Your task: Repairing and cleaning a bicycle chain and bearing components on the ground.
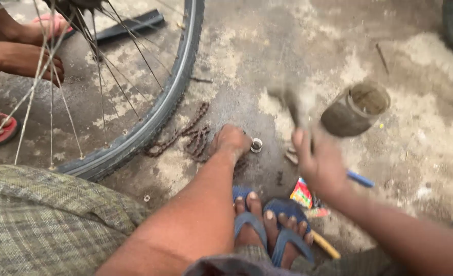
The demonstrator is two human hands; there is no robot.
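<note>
One package shows — a small, crumpled wrapper [302, 193] lying flat on the concrete floor [288, 46], printed in red, yellow and green. It sits just beside the blue sandal [288, 212] and below the right hand [322, 166], which partly covers it — its full outline cannot be made out. No signs, labels or screens show.

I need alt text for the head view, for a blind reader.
The left hand steadies a small metal ring on the concrete floor while the right hand holds a blurred hammer above it. A chain and bicycle wheel lie to the left.
</note>
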